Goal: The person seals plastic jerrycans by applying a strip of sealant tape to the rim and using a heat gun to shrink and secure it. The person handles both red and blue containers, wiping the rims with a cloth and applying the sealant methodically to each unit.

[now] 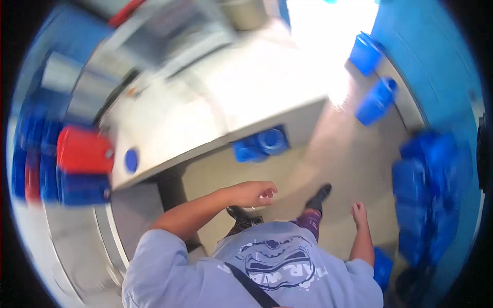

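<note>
My left hand (255, 194) is held in front of my body with its fingers curled in. Pale spots show at its fingertips, and no object stands out in it. Lower at the right, my right hand (360, 212) hangs beside me with its fingers closed in a loose fist; nothing juts from it. Neither hand touches anything around it. Beyond my left hand, blue plastic containers (261, 145) sit under the edge of a long white counter (246, 90). The picture is smeared by motion.
Blue jugs (377, 100) stand on the floor (334, 149) near a bright doorway (331, 31). Stacked blue containers (426, 190) line the right wall. At the left are a red container (84, 150) and blue ones. A grey box-shaped appliance (177, 38) and a blue lid (131, 160) rest on the counter.
</note>
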`<state>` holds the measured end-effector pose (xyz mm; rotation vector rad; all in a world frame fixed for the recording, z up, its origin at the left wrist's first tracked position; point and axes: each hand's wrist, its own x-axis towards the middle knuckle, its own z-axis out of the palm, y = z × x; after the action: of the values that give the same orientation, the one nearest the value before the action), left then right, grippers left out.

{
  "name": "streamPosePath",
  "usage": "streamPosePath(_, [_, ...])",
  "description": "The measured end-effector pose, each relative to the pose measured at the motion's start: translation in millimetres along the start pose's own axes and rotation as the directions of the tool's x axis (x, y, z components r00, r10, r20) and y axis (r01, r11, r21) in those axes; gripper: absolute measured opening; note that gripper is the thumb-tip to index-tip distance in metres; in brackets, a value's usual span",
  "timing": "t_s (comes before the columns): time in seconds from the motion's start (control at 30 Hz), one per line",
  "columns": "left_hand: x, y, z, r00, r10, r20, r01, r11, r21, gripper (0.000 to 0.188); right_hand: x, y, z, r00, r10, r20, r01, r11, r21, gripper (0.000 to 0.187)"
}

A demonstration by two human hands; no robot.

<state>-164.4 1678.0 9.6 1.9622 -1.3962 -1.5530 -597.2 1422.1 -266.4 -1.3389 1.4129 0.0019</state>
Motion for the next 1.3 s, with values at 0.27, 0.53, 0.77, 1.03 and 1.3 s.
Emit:
streamPosePath(0.27, [-441, -116, -135, 0.608, -0.198, -0.769, 0.350, 0.936, 0.036, 0.046, 7, -30, 150, 0.835, -0.107, 0.539, 0.549, 0.222, -0.806, 0.022])
streamPosePath(0.53, [-821, -296, -187, -0.187, 0.183, -0.965, 0.939, 0.321, -0.122, 0.062, -105, -277, 440, 0.425, -0.520, 0.740, 0.899, 0.335, -0.281, 0.032])
streamPosePath(0.77, [-848, -288, -205, -0.595, -0.186, -0.782, 0.732, 0.277, -0.622, 0.075, -287, -412, 519, 0.248, -0.380, 0.891, 0.886, 0.460, -0.050, 0.038])
streamPosePath(1.03, [-807, -264, -120, -0.243, -0.713, -0.657, -0.647, 0.624, -0.438, 0.019, -344, -493, 524, -0.008, -0.307, 0.952, 0.932, 0.343, 0.118, 0.034])
streamPosePath(1.3, [-499, -106, -131, -0.410, -0.140, -0.901, -0.519, 0.849, 0.104, 0.039, -314, -579, 501, 0.030, -0.479, 0.877, 0.759, 0.582, 0.292, 0.050])
